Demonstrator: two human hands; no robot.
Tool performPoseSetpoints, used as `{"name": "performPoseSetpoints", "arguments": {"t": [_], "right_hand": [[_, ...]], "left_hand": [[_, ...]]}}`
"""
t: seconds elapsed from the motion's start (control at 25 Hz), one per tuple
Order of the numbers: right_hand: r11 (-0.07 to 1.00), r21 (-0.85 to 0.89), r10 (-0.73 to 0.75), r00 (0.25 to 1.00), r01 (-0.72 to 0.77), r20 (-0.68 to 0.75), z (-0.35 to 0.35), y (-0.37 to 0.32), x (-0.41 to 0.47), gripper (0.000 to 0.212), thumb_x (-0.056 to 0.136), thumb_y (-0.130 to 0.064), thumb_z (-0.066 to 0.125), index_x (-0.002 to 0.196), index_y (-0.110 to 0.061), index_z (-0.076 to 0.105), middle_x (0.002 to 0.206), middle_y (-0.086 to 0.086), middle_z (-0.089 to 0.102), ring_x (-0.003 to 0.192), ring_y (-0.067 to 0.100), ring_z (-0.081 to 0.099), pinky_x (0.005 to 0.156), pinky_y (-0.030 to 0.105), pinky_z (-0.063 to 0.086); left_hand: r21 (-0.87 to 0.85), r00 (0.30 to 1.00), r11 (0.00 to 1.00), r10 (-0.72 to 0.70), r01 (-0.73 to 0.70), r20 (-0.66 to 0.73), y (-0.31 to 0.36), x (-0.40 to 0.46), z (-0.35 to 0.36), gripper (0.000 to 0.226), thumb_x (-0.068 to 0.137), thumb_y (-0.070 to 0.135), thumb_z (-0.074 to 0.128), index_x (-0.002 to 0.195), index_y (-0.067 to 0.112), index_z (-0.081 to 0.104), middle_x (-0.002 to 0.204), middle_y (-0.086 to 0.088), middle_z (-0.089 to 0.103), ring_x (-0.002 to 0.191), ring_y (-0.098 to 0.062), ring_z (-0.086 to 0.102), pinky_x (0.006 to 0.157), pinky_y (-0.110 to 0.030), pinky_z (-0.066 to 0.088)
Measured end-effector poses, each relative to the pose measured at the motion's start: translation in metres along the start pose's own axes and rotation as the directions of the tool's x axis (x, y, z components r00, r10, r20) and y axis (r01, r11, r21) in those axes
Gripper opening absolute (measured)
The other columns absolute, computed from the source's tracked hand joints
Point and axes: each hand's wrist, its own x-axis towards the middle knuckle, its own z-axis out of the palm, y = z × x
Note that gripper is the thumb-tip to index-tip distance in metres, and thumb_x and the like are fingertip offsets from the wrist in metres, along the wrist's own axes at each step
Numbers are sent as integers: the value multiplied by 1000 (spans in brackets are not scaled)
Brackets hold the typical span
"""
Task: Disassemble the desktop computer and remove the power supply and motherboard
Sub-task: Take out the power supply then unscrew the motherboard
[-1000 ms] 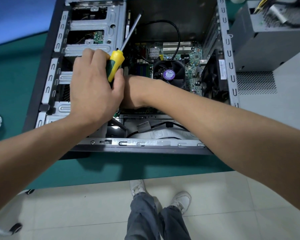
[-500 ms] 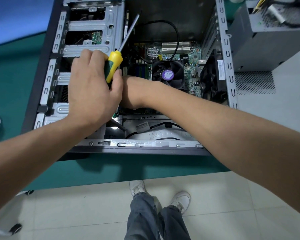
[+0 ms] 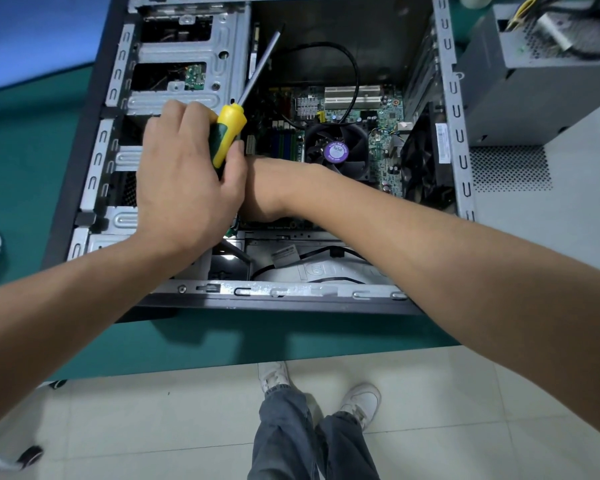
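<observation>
Left hand [image 3: 184, 181] curled round yellow-and-green screwdriver [image 3: 227, 135], shaft angled up into open computer case [image 3: 452, 109] lying on green worktop [image 3: 21, 161]. Right hand [image 3: 267, 188] reaching inside beneath left, fingers hidden, grip impossible to tell. Motherboard [image 3: 371, 109] seated in case beside fan [image 3: 336, 150]. Power supply [image 3: 534, 74] out, right of case.

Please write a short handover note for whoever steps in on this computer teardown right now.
Left hand: grips the screwdriver, its shaft pointing up and away, into the case.
Right hand: reaches into the case behind the left hand; its grip is hidden.
Done: the side is open and the power supply sits outside, to the right of the case.
Left: the motherboard with its fan is still inside.
</observation>
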Motion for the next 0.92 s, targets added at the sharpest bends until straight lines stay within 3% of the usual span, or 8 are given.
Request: {"name": "performPoseSetpoints", "arguments": {"t": [0.08, 0.16, 0.28, 0.44, 0.56, 0.72, 0.8, 0.92], "right_hand": [[999, 34, -9, 1000, 8, 20, -2, 0, -2, 26, 94, -2, 47, 68, -9, 48, 66, -1, 41, 57, 15, 39, 47, 15, 36], [1000, 11, -27, 1000, 27, 8, -1, -1, -3, 16, 95, -6, 46, 84, -4, 58, 71, 2, 48, 68, 20, 46, 56, 21, 40], [998, -57, -16, 998, 13, -54, -1, -2, -2, 13, 98, -11, 43, 88, -10, 50, 78, 3, 44, 77, 22, 47, 70, 30, 46], [1000, 9, 12, 1000, -12, -24, -1, 1, 0, 19, 96, -5, 46, 78, -11, 51, 68, -3, 40, 68, 17, 45, 51, 14, 36], [995, 96, -4, 1000, 5, -13, 0, -1, -2, 18, 93, -4, 47, 77, -7, 53, 69, 2, 45, 68, 18, 46, 50, 17, 36], [999, 20, 27, 997, -26, -74, -2, 0, -2, 12, 96, -8, 44, 85, -9, 50, 68, -1, 40, 70, 21, 47, 63, 23, 44], [1000, 27, 16, 998, -15, -63, -2, 1, -4, 16, 95, -4, 46, 80, -9, 50, 65, -3, 38, 63, 19, 43, 52, 14, 38], [998, 68, -6, 1000, 8, -19, 0, 2, -4, 23, 92, 0, 47, 70, -6, 51, 64, 2, 43, 56, 16, 42, 46, 13, 38]], "left_hand": [[1, 1000, 1000, -2, 2, -1, 0, -1, 0, 31, 92, 34, 47, 103, 5, 50, 101, -16, 48, 89, -20, 33, 75, -29, 25], [1, 1000, 1000, -1, 1, -1, 0, -1, 0, 30, 92, 34, 47, 103, 5, 50, 102, -16, 49, 89, -19, 32, 75, -29, 24], [-3, 1000, 1000, 2, -2, -2, 0, 0, 0, 31, 93, 34, 47, 103, 5, 50, 101, -16, 49, 89, -20, 33, 76, -28, 24], [-9, 1000, 1000, 3, -3, -7, 0, 0, 0, 31, 92, 34, 47, 102, 6, 50, 101, -15, 48, 89, -19, 33, 76, -28, 24], [-8, 1000, 1000, 3, -3, -5, -1, 0, 0, 31, 92, 35, 46, 103, 5, 50, 101, -16, 49, 89, -19, 32, 76, -28, 24], [-8, 1000, 1000, 2, -2, -4, -1, 0, 0, 32, 92, 35, 46, 103, 5, 50, 102, -16, 49, 89, -19, 32, 76, -28, 24], [-9, 1000, 1000, -4, 4, -2, 0, 0, 0, 32, 92, 35, 46, 103, 5, 50, 102, -16, 49, 89, -19, 32, 76, -29, 25], [-9, 1000, 1000, 0, 0, -3, 0, 0, 0, 31, 92, 35, 46, 103, 5, 50, 102, -17, 49, 89, -19, 33, 76, -29, 25]]}}
